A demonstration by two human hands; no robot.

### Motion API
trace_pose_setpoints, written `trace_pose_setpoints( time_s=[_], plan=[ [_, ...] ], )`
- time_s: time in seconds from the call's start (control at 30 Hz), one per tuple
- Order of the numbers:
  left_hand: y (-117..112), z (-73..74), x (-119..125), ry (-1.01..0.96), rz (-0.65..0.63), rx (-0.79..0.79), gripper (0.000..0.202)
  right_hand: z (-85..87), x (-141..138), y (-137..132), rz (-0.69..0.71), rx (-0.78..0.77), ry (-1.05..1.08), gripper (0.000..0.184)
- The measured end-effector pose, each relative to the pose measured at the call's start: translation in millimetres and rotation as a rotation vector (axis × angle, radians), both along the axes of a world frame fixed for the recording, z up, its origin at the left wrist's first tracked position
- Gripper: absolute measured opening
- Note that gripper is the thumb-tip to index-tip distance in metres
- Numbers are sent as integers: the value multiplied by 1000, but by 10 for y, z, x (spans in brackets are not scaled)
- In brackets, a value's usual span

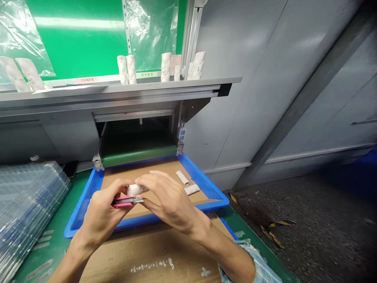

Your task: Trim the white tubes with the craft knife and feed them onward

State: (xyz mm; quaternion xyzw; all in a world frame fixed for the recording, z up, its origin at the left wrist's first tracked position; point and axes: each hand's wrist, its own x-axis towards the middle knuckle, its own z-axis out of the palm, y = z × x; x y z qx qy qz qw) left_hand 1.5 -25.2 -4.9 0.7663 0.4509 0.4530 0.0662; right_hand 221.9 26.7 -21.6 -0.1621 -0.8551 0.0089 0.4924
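A short white tube [136, 190] with a patterned surface is held between my two hands above the blue tray [219, 199]. My left hand [101, 206] is closed around a pink utility knife [123, 201], its fingertips also at the tube's left end. The knife's grey blade points right, just below the tube. My right hand [169, 200] pinches the tube from the right, with its thumb close to the blade tip. Two more pieces lie on the tray's cardboard: a hollow white tube [183, 178] and a white piece [192, 189] beside it.
Behind the tray, a green conveyor belt [138, 155] comes out of an opening. Stacked clear plastic trays [32, 208] stand at left. Above, a metal shelf [153, 88] carries several white tubes [165, 67]. A cardboard sheet [153, 255] lies in front, on the green table.
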Motion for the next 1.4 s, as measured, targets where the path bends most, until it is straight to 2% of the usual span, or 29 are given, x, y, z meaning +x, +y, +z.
trace_pose_setpoints(
  time_s=[0.1, 0.17, 0.23, 0.3, 0.4, 0.5, 0.6, 0.7, 0.93, 1.1, 1.4],
  plan=[
    [-37, -30, 8, 52, 4, -5, 27, -58, -29, 18, 12, -9, -6, 31],
    [-56, -30, -34, 38, -1, -8, 43, -61, -5, 43, 55, -98, 30, 31],
    [-59, -12, -86, -10, -12, -4, 49, -36, 34, 61, 103, -218, 60, 34],
    [-47, 15, -121, -59, -25, 1, 44, 3, 66, 61, 152, -294, 85, 39],
    [-23, 52, -123, -83, -52, 6, 34, 46, 84, 36, 167, -290, 107, 43],
    [-19, 71, -95, -43, -65, 9, 27, 50, 84, 2, 139, -277, 87, 48],
    [-41, 78, -71, 3, -65, -33, 25, 20, 88, -17, 143, -331, 61, 50],
    [-82, 76, -56, 56, -48, -14, 28, -9, 95, -9, 189, -386, 62, 51],
    [-153, 44, 7, 311, 108, 195, 37, 38, 132, 82, 323, -443, -5, 47],
    [-131, 31, 35, 369, 128, 277, 55, 29, 180, 125, 381, -548, -76, 41],
    [-133, 12, 46, 420, 132, 311, 55, 1, 211, 138, 420, -591, -111, 35]
  ],
)
